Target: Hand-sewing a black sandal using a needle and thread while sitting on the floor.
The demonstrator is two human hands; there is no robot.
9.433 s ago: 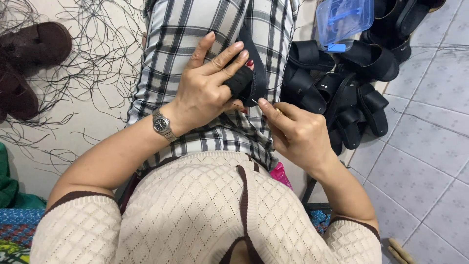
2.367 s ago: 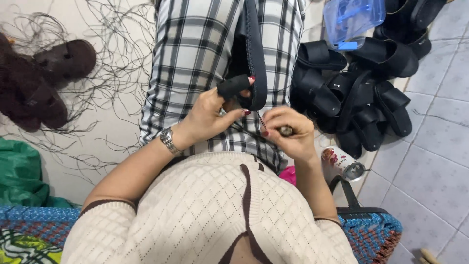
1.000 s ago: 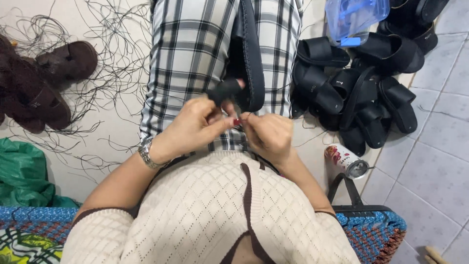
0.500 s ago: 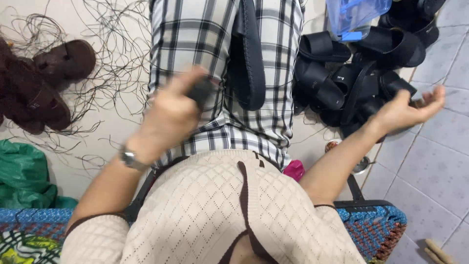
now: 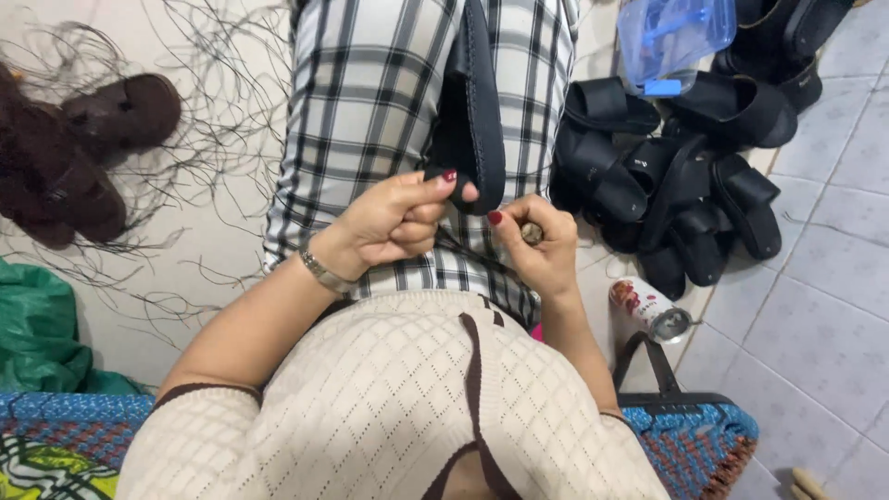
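We see a black sandal sole (image 5: 474,102) lying lengthwise on the lap, over the plaid trousers (image 5: 370,102), its near end pinched between thumb and fingers of the left hand (image 5: 394,222), which wears a metal wristwatch (image 5: 324,273); the right hand (image 5: 537,245) sits just to the right of that near end, curled closed around a small brownish object (image 5: 532,233) that is too small to identify; the two hands are close together but not touching. To the right of the lap, on the pale tiled floor (image 5: 815,306), a heap of black sandals (image 5: 667,176) lies near a clear blue plastic container (image 5: 674,37) at the far edge; nearer, beside the right forearm, a small printed can (image 5: 648,310) lies on its side. On the left, loose dark threads (image 5: 185,120) are scattered over the floor around brown sandals (image 5: 83,157); a green bag (image 5: 42,333) sits at the near left, next to a blue woven mat (image 5: 65,426).
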